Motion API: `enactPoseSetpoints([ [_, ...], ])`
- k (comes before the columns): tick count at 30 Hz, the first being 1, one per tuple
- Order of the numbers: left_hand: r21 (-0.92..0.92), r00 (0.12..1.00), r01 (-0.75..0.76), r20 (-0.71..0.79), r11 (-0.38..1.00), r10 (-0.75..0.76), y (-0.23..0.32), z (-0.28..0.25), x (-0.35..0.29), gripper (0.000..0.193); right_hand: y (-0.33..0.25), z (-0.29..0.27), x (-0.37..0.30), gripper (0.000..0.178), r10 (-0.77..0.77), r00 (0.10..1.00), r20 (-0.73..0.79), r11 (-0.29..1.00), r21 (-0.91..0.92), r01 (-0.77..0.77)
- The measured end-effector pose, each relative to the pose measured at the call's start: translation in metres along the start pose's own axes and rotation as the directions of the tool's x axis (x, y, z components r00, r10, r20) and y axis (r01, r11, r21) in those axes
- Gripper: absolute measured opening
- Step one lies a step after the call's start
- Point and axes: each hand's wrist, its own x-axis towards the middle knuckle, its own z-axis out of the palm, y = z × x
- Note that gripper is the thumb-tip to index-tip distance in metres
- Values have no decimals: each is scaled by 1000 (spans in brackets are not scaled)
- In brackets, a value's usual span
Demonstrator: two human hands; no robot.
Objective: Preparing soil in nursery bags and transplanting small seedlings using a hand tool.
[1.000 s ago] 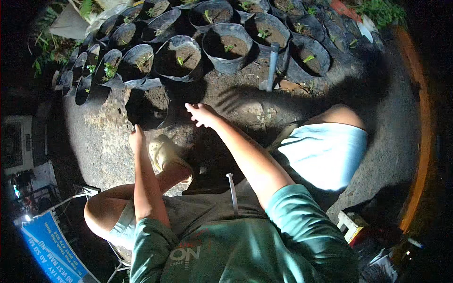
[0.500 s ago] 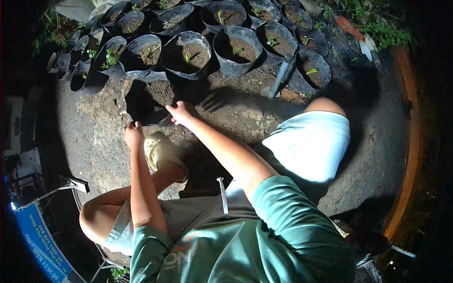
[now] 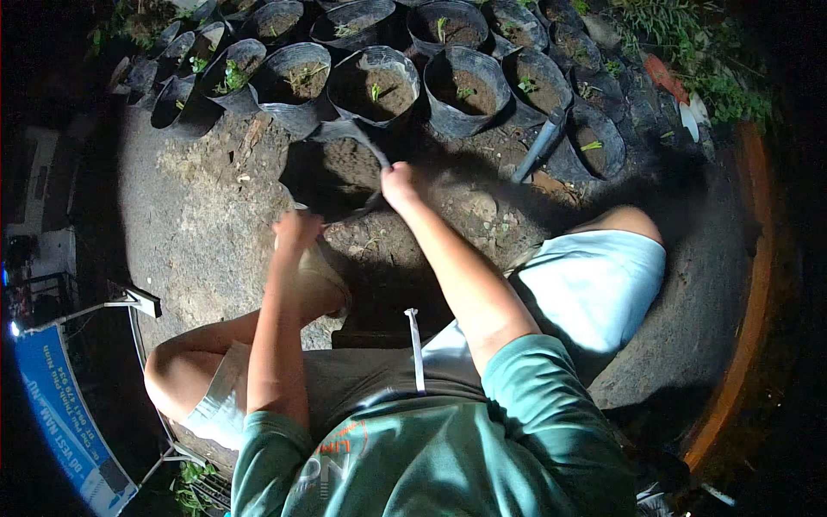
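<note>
A black plastic grow bag [image 3: 338, 168] filled with soil stands on the ground in front of me. My right hand [image 3: 400, 184] grips its right rim. My left hand [image 3: 295, 229] holds its near left rim, fingers closed on the thin plastic. Behind it stand several black bags of soil [image 3: 376, 84] with small green seedlings, in rows. My arms reach forward from the lower edge, in green sleeves.
A grey tool handle [image 3: 537, 146] leans in the soil pile at the right. My knees, in pale shorts [image 3: 594, 284], flank the spot. A concrete ground patch [image 3: 202, 224] lies left. An orange curb [image 3: 749, 284] curves along the right. A blue sign [image 3: 65, 414] sits lower left.
Both hands moved forward and closed on the rim of the near bag. The view has shifted so the rows of bags sit closer.
</note>
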Motion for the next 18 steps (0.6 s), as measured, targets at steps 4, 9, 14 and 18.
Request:
enactPoseSetpoints([
  [4,-337,988,39,154,941,14,45,9,-16,26,24,-41,20,25,37,993,-115,999,9,-36],
  [9,-459,988,-72,87,886,126,69,25,-26,33,35,-114,-13,32,100,991,-92,991,-81,-108],
  [14,-703,988,122,151,700,-21,52,16,1,57,40,-147,-54,28,-32,993,-115,949,-315,-6],
  [18,-625,962,-237,-255,744,93,60,12,21,53,48,-147,-61,27,-78,984,-163,944,-330,20],
])
